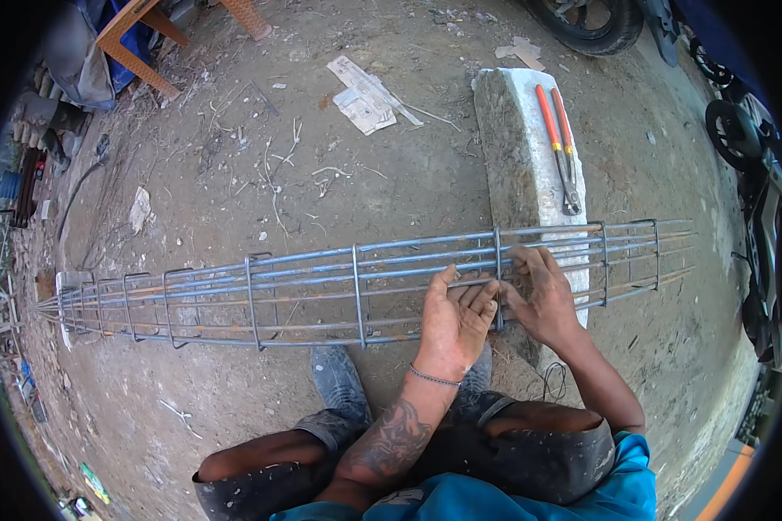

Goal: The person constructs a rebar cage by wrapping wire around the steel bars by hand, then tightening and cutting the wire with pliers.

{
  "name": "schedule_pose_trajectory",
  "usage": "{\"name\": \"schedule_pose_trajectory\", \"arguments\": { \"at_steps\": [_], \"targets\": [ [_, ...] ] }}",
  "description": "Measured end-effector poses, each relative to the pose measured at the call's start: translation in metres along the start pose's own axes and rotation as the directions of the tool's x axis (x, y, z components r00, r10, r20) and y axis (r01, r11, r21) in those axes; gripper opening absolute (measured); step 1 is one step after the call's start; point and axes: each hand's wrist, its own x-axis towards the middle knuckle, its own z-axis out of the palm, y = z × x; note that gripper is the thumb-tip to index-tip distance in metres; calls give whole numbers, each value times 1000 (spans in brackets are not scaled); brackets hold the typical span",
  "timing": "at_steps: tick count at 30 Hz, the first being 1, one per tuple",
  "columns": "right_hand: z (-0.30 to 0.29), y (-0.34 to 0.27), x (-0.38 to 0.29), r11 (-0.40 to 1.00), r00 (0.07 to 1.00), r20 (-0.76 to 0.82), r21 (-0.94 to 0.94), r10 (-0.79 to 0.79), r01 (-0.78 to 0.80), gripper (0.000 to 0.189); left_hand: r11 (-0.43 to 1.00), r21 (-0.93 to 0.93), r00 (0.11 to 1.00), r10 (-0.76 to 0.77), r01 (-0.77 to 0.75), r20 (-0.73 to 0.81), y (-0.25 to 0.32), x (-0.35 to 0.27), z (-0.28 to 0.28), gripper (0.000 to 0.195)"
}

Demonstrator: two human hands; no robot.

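A long rebar cage (423, 241), made of steel bars and rectangular stirrups, lies across in front of me. My left hand (457, 312) is palm up, its fingers curled about one of the lengthwise bars, just left of a stirrup (498, 254). On the other side of that stirrup, my right hand (546, 296) has its fingers bent over the bars and its thumb close to the stirrup. Whether it pinches any tie wire is hidden. Beyond the cage, end-cutting pincers (571, 203) with red handles lie on a pale concrete block (511, 130).
The cage's right part crosses the concrete block; another block (66, 333) is at its far left end. Thin dark wire (554, 381) is looped near my right knee. Torn cardboard (365, 104) lies on the dirt. An orange plastic chair (130, 39) and parked motorcycles (736, 133) stand around.
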Motion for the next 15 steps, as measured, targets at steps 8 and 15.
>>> {"name": "schedule_pose_trajectory", "arguments": {
  "at_steps": [8,15],
  "targets": [
    [2,-3,-1,972,998,-9,-227,-69,65,27,983,170,997,-77,76,-4,7,-8,3,72],
    [13,3,-2,949,981,-66,-271,-184,160,24,990,132,996,-62,54,61,8,-35,17,86]
  ]
}}
